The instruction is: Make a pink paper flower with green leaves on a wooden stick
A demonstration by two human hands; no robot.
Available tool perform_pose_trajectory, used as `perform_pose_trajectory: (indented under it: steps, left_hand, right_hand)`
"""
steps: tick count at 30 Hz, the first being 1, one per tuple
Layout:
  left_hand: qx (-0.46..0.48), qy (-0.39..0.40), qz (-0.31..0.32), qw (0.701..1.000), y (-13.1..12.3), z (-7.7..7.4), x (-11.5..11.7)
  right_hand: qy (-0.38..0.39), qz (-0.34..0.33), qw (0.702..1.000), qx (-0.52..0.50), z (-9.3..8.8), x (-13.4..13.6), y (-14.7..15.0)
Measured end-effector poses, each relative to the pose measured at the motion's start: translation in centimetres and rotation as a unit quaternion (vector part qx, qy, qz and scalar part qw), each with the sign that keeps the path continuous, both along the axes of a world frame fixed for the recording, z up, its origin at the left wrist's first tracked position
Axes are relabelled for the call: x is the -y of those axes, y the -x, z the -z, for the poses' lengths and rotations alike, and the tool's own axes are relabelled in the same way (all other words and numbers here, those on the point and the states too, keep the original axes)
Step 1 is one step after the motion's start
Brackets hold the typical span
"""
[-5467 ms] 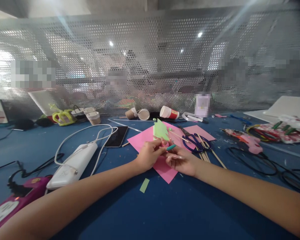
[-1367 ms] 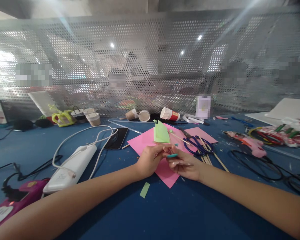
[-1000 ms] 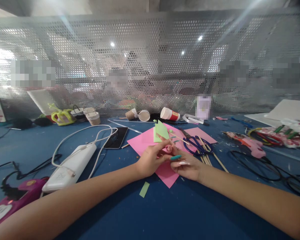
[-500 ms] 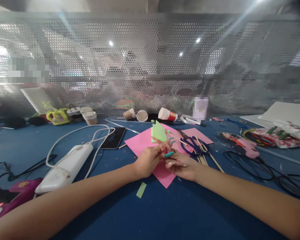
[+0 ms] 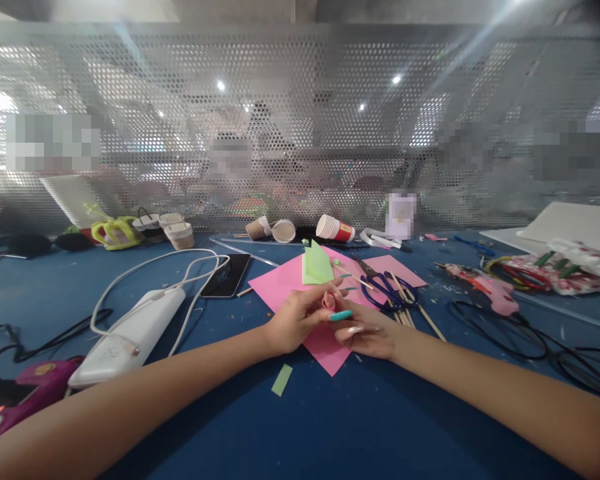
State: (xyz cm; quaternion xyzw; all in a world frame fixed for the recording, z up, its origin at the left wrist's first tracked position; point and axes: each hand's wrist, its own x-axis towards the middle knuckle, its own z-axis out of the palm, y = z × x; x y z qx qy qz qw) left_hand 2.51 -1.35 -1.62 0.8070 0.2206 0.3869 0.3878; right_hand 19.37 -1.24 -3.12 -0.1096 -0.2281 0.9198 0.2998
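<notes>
My left hand (image 5: pixel 296 321) and my right hand (image 5: pixel 371 331) meet in front of me, fingers closed around a small pink paper roll (image 5: pixel 329 301). Its curled end shows between the fingertips; the rest is hidden. My left thumb, with a long teal nail, points toward the right hand. Beneath the hands lies a pink paper sheet (image 5: pixel 275 283), and a folded light green paper (image 5: pixel 317 265) rests on it just beyond. Dark-blue-handled scissors (image 5: pixel 391 291) lie right of the hands over several thin wooden sticks (image 5: pixel 433 321).
A phone (image 5: pixel 226 276) and a white power strip (image 5: pixel 130 339) with a cable lie left. On the right are a pink glue gun (image 5: pixel 490 290) and its black cord. Paper cups (image 5: pixel 335 229) lie along the mesh partition (image 5: pixel 300 120). A green paper scrap (image 5: pixel 282 380) lies nearer me.
The fingers have shifted slightly around the pink paper roll; the left thumb reaches a little farther right and the curled end shows more clearly. The objects on the table stay in place.
</notes>
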Motion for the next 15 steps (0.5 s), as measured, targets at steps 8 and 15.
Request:
perform_pose_trajectory:
  steps: [8,15]
  left_hand:
    - [-0.027,-0.04,-0.041,0.998,0.25,0.0,0.42]
    - [-0.012,-0.038,-0.093,0.995,0.18,-0.02,0.75]
  right_hand:
    - [-0.05,-0.028,0.998,0.013,0.69,-0.26,-0.19]
    - [-0.054,-0.035,0.998,0.017,0.47,-0.07,-0.08]
